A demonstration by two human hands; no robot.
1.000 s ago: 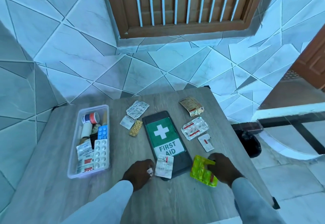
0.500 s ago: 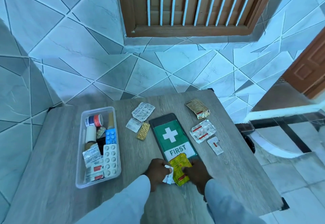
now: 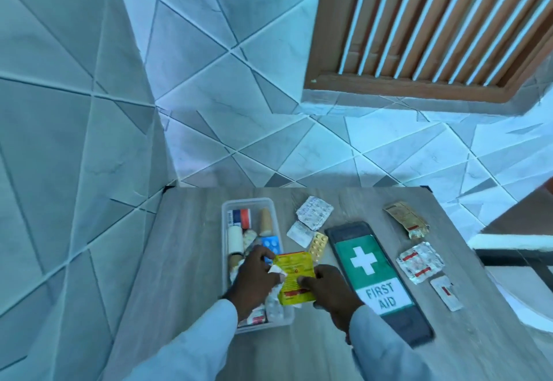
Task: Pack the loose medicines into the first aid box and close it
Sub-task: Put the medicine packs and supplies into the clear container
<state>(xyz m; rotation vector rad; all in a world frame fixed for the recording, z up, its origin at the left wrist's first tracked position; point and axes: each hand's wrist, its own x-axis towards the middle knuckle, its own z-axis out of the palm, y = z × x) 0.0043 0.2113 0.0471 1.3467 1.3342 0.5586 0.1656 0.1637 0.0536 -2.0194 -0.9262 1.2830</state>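
My left hand [image 3: 254, 279] pinches a crumpled white blister strip [image 3: 276, 270] along with the left edge of the yellow sachet [image 3: 294, 279]; my right hand [image 3: 329, 291] grips the sachet's right edge, thumb on its face. Both hands are closed on it, so the sachet hangs between them, just above the near end of the clear first aid box [image 3: 279, 319]. Its long axis runs roughly along the box's length, which I judge suits a straight drop. The sachet is glossy yellow with red print, flat and a little creased. The left hand sits over the box and is nearer the opening; the right is beside the box's right wall.

The box already holds tape rolls, a blue strip and other packets. To the right of the box lie a gold tablet strip [image 3: 317, 246], two silver strips [image 3: 314, 212], then the dark lid [image 3: 417, 332] with its green cross label. Beyond the lid lie a brown sachet [image 3: 407, 222], a red-striped strip [image 3: 420, 262] and a small white packet [image 3: 446, 292], all unpacked.
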